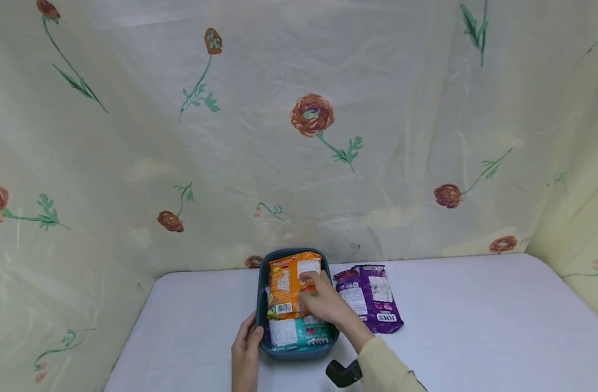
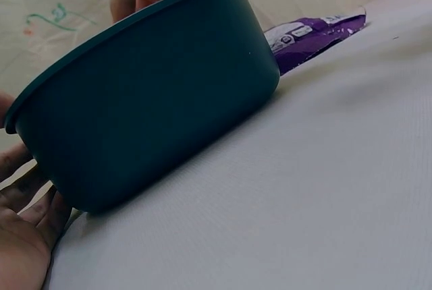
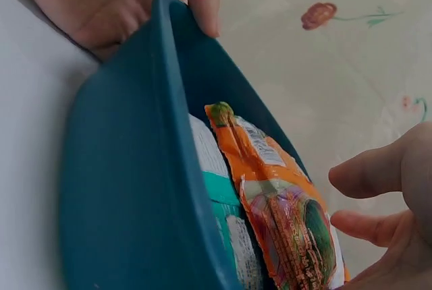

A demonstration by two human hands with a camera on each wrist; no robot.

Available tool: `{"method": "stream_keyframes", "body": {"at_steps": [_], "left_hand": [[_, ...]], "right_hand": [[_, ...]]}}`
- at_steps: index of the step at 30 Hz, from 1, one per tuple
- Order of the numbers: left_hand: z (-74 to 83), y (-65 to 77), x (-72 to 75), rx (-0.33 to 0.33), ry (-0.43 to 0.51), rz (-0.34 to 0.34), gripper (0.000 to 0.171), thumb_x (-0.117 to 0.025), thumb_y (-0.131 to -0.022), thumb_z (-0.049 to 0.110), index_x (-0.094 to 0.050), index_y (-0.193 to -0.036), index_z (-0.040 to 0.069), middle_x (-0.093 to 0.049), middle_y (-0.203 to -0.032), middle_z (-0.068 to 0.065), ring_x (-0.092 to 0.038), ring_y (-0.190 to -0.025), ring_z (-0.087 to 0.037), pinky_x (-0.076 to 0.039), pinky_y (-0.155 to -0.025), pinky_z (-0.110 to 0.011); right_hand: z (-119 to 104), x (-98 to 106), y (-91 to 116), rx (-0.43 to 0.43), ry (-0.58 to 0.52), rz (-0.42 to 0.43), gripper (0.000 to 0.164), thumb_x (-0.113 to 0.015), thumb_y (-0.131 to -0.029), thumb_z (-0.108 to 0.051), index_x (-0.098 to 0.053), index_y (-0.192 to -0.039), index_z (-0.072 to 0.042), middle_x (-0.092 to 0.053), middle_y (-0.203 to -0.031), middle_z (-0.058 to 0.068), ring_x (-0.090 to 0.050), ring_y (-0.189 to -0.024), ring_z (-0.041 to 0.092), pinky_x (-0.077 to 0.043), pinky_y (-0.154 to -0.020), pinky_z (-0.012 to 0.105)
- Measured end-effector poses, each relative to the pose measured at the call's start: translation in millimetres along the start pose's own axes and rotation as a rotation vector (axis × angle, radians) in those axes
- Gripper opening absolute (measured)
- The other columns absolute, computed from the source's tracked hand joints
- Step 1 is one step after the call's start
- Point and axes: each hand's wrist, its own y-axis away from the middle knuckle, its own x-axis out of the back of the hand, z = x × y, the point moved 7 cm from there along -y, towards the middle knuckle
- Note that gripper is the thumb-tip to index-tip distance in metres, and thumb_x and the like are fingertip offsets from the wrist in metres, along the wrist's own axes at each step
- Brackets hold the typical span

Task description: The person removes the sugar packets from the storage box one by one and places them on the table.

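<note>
A dark teal plastic tub [image 1: 299, 355] stands on the table with packets inside. Uppermost lies an orange snack packet [image 1: 282, 299], overlapping a teal-and-white packet [image 1: 285, 333]. At the tub's left side, my left hand [image 1: 246, 348] grips the wall; the right wrist view shows its thumb [image 3: 202, 7] over the rim and its fingers outside. My right hand [image 1: 323, 298] is over the orange packet, thumb and fingers spread apart; whether the fingertips touch the packet I cannot tell. Beneath the packets, the tub's contents are mostly hidden.
A purple packet [image 1: 377, 305] lies on the white-covered table [image 1: 455, 321], just right of the tub. Near my right sleeve is a black object [image 1: 344, 374]. A flower-patterned curtain [image 1: 259, 179] hangs behind the table.
</note>
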Motion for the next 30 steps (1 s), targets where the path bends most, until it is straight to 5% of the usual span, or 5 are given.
{"method": "stream_keyframes", "body": {"at_steps": [7, 23, 30], "left_hand": [[1.3, 2.6, 1.7, -0.016, -0.025, 0.015, 0.048, -0.045, -0.097, 0.026, -0.043, -0.139, 0.004, -0.044, -0.142, -0.024, -0.041, -0.133, -0.038, -0.037, -0.109, -0.048], [-1.0, 4.1, 0.6, -0.018, -0.018, 0.012, 0.052, -0.044, -0.099, 0.034, -0.042, -0.14, 0.003, -0.042, -0.143, -0.024, -0.04, -0.133, -0.04, -0.037, -0.109, -0.052], [1.3, 1.3, -2.4, -0.02, -0.019, -0.001, 0.051, -0.044, -0.098, 0.033, -0.042, -0.14, 0.004, -0.043, -0.143, -0.024, -0.041, -0.133, -0.04, -0.038, -0.109, -0.05]], "right_hand": [[6, 3, -3, -0.041, -0.019, 0.0, 0.04, -0.054, -0.093, -0.016, -0.048, -0.132, -0.011, -0.046, -0.138, 0.02, -0.049, -0.113, 0.031, -0.038, -0.104, 0.058], [8, 7, 0, 0.133, -0.057, 0.081, 0.045, -0.051, -0.096, -0.019, -0.043, -0.14, -0.013, -0.034, -0.149, 0.019, -0.041, -0.132, 0.037, -0.038, -0.106, 0.056], [10, 12, -5, 0.093, -0.067, 0.131, 0.046, -0.055, -0.095, -0.024, -0.045, -0.14, -0.016, -0.035, -0.15, 0.016, -0.037, -0.135, 0.038, -0.033, -0.108, 0.06]]}}
